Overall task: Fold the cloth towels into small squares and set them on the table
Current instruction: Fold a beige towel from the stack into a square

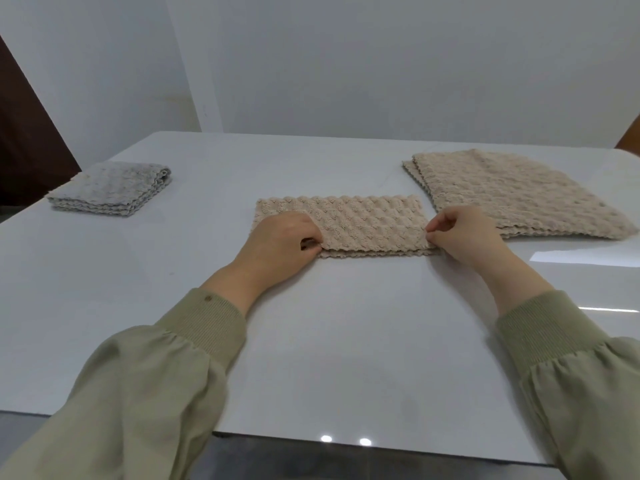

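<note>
The beige waffle-textured cloth towel [349,223] lies at the centre of the glossy white table [311,341], folded once into a long strip with its two open edges stacked along the side nearest me. My left hand [277,244] pinches the near-left corner of the strip between thumb and curled fingers. My right hand [464,237] pinches the near-right corner in the same way. Both sleeves are olive green.

A pile of unfolded beige towels [512,192] sits just beside the strip to the right, its near-left corner almost touching the strip's right end. A folded grey towel stack [110,188] rests well apart at the far left.

Risks, as I judge them:
- The next fold, end to end, can skew the layers if one corner lifts ahead of the other.
- The stacked edges can slip apart if either pinch catches only the top layer.
- My right hand can drag the neighbouring pile, given how close it lies.
</note>
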`<state>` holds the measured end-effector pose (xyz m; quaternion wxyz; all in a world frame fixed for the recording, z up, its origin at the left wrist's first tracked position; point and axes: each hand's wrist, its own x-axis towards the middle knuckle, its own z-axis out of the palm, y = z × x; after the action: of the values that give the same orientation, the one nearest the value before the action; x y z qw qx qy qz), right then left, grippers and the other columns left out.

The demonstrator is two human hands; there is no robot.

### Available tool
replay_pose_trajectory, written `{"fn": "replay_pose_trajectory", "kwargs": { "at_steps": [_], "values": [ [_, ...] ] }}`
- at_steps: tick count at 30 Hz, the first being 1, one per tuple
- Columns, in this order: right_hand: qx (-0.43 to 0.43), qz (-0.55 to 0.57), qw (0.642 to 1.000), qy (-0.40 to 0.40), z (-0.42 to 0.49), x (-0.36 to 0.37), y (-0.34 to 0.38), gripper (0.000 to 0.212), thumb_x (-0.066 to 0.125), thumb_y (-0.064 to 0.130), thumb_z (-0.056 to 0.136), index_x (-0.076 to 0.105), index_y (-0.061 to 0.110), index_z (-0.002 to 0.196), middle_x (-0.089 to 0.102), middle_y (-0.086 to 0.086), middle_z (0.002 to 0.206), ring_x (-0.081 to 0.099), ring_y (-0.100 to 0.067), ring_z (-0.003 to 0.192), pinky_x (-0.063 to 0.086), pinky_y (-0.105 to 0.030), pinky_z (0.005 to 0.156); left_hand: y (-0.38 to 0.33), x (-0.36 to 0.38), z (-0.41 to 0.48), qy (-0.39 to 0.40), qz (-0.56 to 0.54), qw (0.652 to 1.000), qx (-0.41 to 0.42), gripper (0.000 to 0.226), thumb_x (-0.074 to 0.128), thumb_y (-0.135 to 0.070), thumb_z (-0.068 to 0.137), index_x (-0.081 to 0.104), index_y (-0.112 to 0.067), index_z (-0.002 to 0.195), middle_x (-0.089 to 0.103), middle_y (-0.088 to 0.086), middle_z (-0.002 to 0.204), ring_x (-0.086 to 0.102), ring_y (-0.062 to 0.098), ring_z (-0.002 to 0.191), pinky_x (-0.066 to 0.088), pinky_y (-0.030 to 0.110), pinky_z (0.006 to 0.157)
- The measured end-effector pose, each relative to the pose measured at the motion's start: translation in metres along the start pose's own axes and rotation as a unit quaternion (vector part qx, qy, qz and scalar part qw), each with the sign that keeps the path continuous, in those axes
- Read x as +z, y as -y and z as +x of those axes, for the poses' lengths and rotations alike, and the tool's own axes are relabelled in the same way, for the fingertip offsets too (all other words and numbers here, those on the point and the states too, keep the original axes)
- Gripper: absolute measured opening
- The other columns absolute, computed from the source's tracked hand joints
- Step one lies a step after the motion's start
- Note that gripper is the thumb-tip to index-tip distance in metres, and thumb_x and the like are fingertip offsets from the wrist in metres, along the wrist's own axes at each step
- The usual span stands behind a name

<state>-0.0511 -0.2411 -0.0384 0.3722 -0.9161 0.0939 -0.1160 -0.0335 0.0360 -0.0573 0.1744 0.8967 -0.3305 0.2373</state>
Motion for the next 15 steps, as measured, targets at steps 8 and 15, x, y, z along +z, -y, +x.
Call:
{"fn": "replay_pose_trajectory", "kwargs": {
  "at_steps": [8, 15],
  "values": [
    [-0.022, -0.042, 0.999, 0.006, -0.0013, 0.0015, -0.002, 0.025, 0.062, 0.0, 0.081, 0.059, 0.021, 0.067, 0.057, 0.005, 0.065, 0.053, -0.014, 0.066, 0.037, -0.022, 0.059, 0.0047, -0.0022, -0.003, 0.032, 0.01, 0.999, 0.01, 0.007, 0.065, -0.013, 0.072, 0.072, -0.013, 0.074, 0.064, 0.0, 0.073, 0.061, 0.021, 0.073, 0.05, 0.031, 0.061],
    [-0.017, -0.076, 0.997, 0.003, -0.0008, 0.0018, -0.0027, 0.022, 0.059, 0.0, 0.081, 0.06, 0.019, 0.07, 0.053, 0.011, 0.066, 0.054, -0.017, 0.075, 0.038, -0.026, 0.071, 0.005, -0.004, -0.0037, 0.04, 0.009, 0.999, -0.025, 0.005, 0.068, -0.011, 0.078, 0.073, -0.012, 0.079, 0.066, 0.001, 0.079, 0.06, 0.021, 0.081, 0.048, 0.033, 0.073]
  ]
}}
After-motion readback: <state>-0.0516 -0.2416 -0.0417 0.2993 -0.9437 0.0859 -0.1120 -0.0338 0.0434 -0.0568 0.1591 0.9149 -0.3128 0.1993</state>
